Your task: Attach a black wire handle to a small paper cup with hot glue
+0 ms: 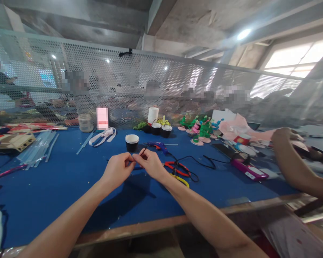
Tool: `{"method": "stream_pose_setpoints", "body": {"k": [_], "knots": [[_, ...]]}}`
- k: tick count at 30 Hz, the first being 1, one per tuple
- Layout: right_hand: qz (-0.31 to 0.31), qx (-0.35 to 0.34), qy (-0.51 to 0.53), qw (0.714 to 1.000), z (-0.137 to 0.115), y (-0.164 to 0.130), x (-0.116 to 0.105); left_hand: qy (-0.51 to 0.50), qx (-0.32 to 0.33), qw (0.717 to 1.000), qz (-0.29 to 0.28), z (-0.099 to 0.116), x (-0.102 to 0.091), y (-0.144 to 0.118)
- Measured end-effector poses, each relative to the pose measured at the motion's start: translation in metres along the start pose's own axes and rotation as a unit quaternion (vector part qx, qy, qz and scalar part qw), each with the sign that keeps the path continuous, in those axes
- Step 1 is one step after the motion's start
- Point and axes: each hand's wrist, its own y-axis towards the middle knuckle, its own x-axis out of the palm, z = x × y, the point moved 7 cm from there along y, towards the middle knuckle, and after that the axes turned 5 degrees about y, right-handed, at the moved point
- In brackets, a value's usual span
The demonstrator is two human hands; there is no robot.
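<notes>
Dark strand [143, 152] at the fingertips, above the blue tabletop [70, 172], near its middle. Very thin; full length hidden by the fingers.

Right hand [150, 163]: thumb and index pinched on the strand. Left hand [120, 165]: thumb and fingers drawn together, apparently on the same strand, though the contact is hidden. The 2 hands meet at the tips.

Just beyond them: 1 black cup [132, 144] with a white rim, upright. Right of it, a blue glue gun [160, 146] lying down. Near the right wrist, red handles [188, 173] and yellow handles [183, 180] of hand tools, the yellow partly behind the forearm. Black cable [195, 157] loops around there.

Farther back: 2 black pots [161, 131] with thin arched handles, side by side, before a white ribbed stack [153, 115]. Green figures [205, 129] on pink discs stand to the right.

Left side: translucent sticks [39, 149] in a loose pile; clear jar [85, 123]; white ribbon [95, 141].

Far right: a co-worker's bent arm [288, 161], near a purple device [249, 170]. Perforated screen [118, 79] along the back.
</notes>
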Motion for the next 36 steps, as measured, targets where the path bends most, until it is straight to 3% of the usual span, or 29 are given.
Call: {"method": "stream_pose_setpoints", "body": {"k": [4, 9, 16, 23, 28, 36], "knots": [[-0.006, 0.011, 0.02, 1.0, 0.001, 0.0, 0.001, -0.026, -0.002, 1.0, -0.006, -0.002, 0.002, 0.001], [-0.07, 0.014, 0.075, 0.995, -0.001, 0.0, 0.005, -0.19, -0.07, 0.976, -0.075, -0.011, 0.015, 0.002], [-0.043, 0.024, 0.076, 0.996, 0.002, 0.002, 0.001, -0.233, -0.076, 0.962, -0.118, -0.013, 0.015, 0.001], [-0.053, 0.053, 0.116, 0.99, 0.006, 0.001, 0.004, -0.187, -0.048, 0.973, -0.125, -0.012, 0.012, 0.003], [-0.06, 0.07, 0.126, 0.988, 0.007, -0.001, 0.006, -0.096, 0.017, 0.992, -0.08, -0.007, 0.007, 0.005], [-0.031, 0.045, 0.078, 0.995, 0.006, 0.001, 0.002, -0.033, 0.012, 0.998, -0.056, -0.008, 0.007, 0.004]]}}
